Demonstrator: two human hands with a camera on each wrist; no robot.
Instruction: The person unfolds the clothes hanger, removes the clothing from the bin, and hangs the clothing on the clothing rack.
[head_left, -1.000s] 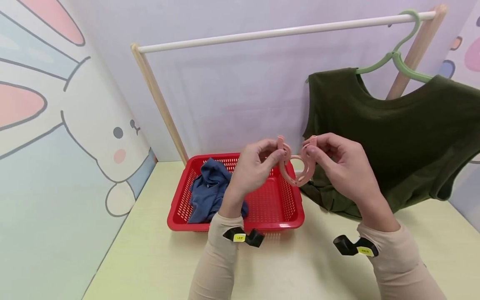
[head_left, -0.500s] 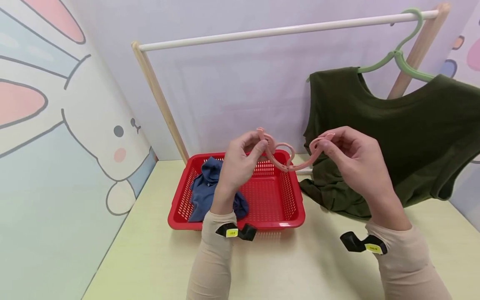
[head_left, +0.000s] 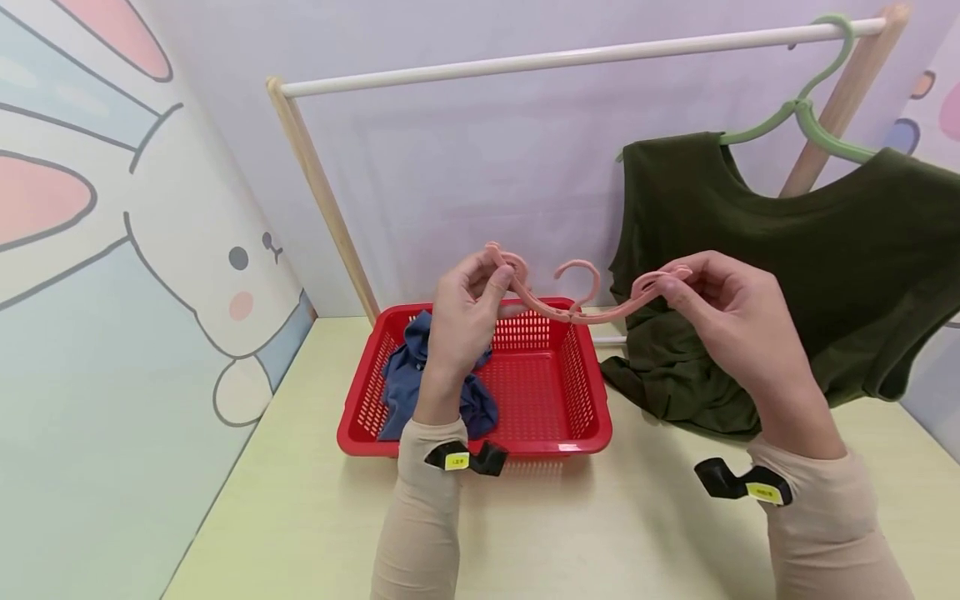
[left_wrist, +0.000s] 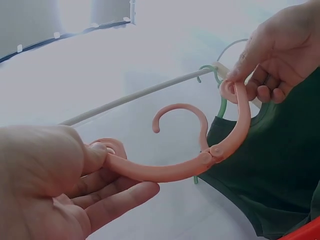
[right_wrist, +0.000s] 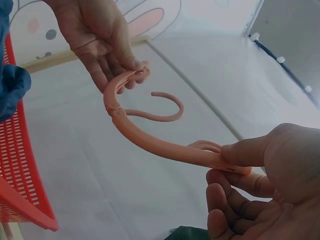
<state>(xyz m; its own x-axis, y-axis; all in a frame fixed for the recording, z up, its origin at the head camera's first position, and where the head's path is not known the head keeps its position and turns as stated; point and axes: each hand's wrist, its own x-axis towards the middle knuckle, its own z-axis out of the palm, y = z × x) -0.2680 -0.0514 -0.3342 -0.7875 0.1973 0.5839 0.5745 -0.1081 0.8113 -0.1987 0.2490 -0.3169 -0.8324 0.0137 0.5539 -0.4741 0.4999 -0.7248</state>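
Note:
A pink folding hanger (head_left: pixel 555 313) is held up in the air between both hands, its two arms swung apart around a middle joint and its hook (left_wrist: pixel 180 107) curling upward. My left hand (head_left: pixel 461 321) pinches the end of one arm between thumb and fingers. At the other end, my right hand (head_left: pixel 731 333) pinches the opposite arm tip, thumb on top, as the right wrist view shows. Behind and below the hanger stands a red plastic basket (head_left: pixel 600 433) with a crumpled blue garment (head_left: pixel 405 387) in its left part, partly covered by my left hand and wrist.
A rack with a white rail (head_left: pixel 480 70) and wooden posts (head_left: pixel 322 192) spans the back. At its right end a dark green sleeveless top (head_left: pixel 750 250) hangs from a green hanger (head_left: pixel 836 142), its hem bunched on the table (head_left: pixel 570 533). A wall with a rabbit picture (head_left: pixel 195 275) borders the left.
My hands have moved apart, left hand leftward and right hand rightward. Between them the pink hanger has unfolded from a tight U to a wide shallow curve, its hook rising.

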